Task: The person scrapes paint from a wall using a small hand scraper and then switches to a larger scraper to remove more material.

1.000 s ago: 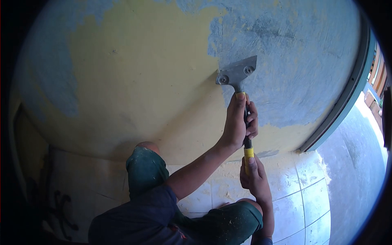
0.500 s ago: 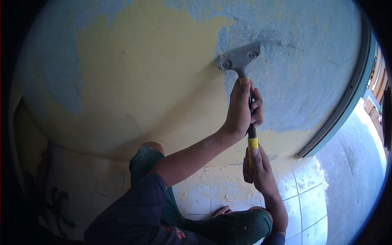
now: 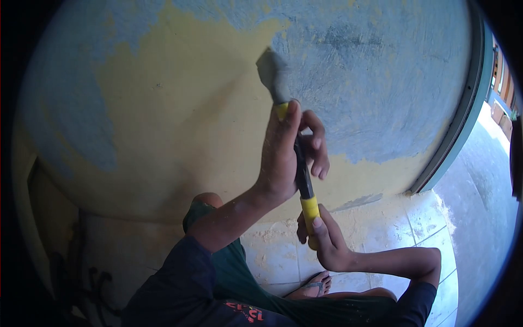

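Observation:
A long-handled scraper slants across the middle of the view, its grey head blurred and turned partly edge-on in front of the wall. My left hand holds the black handle just below the head, with the thumb along it and some fingers loosely lifted. Lower down, my right hand grips the yellow end of the handle. Behind the scraper head, the wall shows yellow paint beside patchy blue-grey areas. Whether the blade touches the wall, I cannot tell.
Pale scrapings lie on the tiled floor along the wall's foot. A green-grey frame edges the wall at the right, with grey ground beyond. My knees and a sandalled foot are below. A dark curled object stands at lower left.
The scraper has moved left and its head has turned from broad view to nearly edge-on. Both hands moved left with it; my left fingers loosened and my right elbow swung outward.

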### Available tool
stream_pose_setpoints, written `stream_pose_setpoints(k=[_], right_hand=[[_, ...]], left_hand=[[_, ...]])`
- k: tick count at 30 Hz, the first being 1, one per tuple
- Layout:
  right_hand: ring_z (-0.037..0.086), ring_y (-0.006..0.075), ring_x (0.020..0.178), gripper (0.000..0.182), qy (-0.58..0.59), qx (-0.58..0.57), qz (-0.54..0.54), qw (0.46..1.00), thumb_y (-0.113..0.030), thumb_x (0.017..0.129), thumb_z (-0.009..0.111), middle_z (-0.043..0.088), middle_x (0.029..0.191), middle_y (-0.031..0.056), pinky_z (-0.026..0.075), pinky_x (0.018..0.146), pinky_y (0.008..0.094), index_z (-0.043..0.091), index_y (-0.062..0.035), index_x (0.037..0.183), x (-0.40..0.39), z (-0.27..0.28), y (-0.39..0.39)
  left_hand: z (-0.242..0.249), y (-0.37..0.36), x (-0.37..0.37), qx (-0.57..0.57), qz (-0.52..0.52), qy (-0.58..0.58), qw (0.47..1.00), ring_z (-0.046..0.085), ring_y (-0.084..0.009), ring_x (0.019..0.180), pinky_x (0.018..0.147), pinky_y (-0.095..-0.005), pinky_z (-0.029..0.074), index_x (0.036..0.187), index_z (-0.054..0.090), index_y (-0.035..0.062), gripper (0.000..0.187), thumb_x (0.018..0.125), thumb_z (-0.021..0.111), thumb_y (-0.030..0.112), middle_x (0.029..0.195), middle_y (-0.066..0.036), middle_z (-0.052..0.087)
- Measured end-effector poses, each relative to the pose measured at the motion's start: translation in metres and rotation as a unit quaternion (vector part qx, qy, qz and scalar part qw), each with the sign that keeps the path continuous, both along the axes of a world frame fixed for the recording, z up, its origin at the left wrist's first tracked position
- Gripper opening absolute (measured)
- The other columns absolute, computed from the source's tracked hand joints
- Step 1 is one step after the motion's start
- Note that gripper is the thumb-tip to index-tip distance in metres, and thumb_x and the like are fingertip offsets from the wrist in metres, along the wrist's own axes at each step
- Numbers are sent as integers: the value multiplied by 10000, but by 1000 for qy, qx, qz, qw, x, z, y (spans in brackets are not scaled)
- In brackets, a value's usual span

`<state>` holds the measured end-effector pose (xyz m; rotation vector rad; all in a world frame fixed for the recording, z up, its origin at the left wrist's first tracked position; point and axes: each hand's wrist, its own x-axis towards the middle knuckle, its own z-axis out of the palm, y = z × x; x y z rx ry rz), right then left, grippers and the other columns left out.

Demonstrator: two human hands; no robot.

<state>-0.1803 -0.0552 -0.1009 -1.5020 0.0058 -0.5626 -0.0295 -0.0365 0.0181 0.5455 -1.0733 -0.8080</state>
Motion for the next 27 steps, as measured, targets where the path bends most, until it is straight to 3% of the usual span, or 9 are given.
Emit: stream_pose_setpoints(k=[1,4,9,16,22,23,24,26,27], right_hand=[[459,125,647,417,-34,71,42,996,-425,1052,313,480,741,55,406,618,280,442,-30,1085,0,-9,7],[434,144,569,438,-60,274,100,955,-464,1021,343,421,666,60,403,564,296,423,-37,1075,-19,-50,29],[405,169,451,357,43,453,125,882,-484,1013,347,390,585,61,431,492,330,362,-133,1076,-24,-73,25],[442,165,437,460,-17,300,139,943,-563,1001,335,404,586,46,543,537,405,357,-143,1188,-15,-43,10],[309,75,401,495,41,254,0,966,-436,1053,320,346,562,-14,280,388,227,372,-80,1393,-25,-27,-7],[304,72,402,505,45,225,-6,973,-434,1053,324,345,562,-17,278,388,225,358,-81,1412,-27,-24,-11],[298,69,403,515,47,195,-15,980,-431,1053,328,345,562,-21,276,388,223,343,-82,1431,-30,-20,-15],[299,67,405,534,66,180,-17,981,-408,1049,362,347,560,-26,277,388,222,290,-110,1485,-37,-12,-28],[302,66,405,546,72,183,-41,980,-407,1045,372,348,560,-26,274,386,220,271,-117,1496,-43,-10,-32]], left_hand=[[-5,2,-4,12,-55,12,998,453,-145,419,402,-289,429,1061,397,155,353,1056,235,468,724,-56,447],[-38,2,-18,115,-150,42,981,472,-150,440,450,-275,445,1084,378,134,371,1046,267,487,736,-65,457],[-107,-14,-36,227,-39,27,973,526,-147,476,476,-297,480,1053,348,123,297,1035,418,412,738,-53,465],[-59,-20,-15,128,12,23,991,469,-126,398,363,-264,413,1065,330,155,310,1017,459,433,737,-47,467],[-82,-36,14,137,161,-83,974,464,-112,405,383,-260,400,897,388,97,398,1011,453,473,645,-14,453],[-86,-31,19,96,287,-182,935,448,-135,443,421,-279,368,823,414,91,430,983,476,485,618,-14,435],[-87,-28,26,96,288,-184,935,448,-135,443,421,-279,368,823,414,91,430,983,476,485,618,-14,435],[-78,-29,43,-205,434,-480,735,443,-181,510,483,-328,367,839,443,91,397,918,520,473,639,-36,458],[-65,-31,42,-270,419,-527,689,481,-222,603,576,-374,408,893,477,56,391,902,502,446,671,-67,453]])
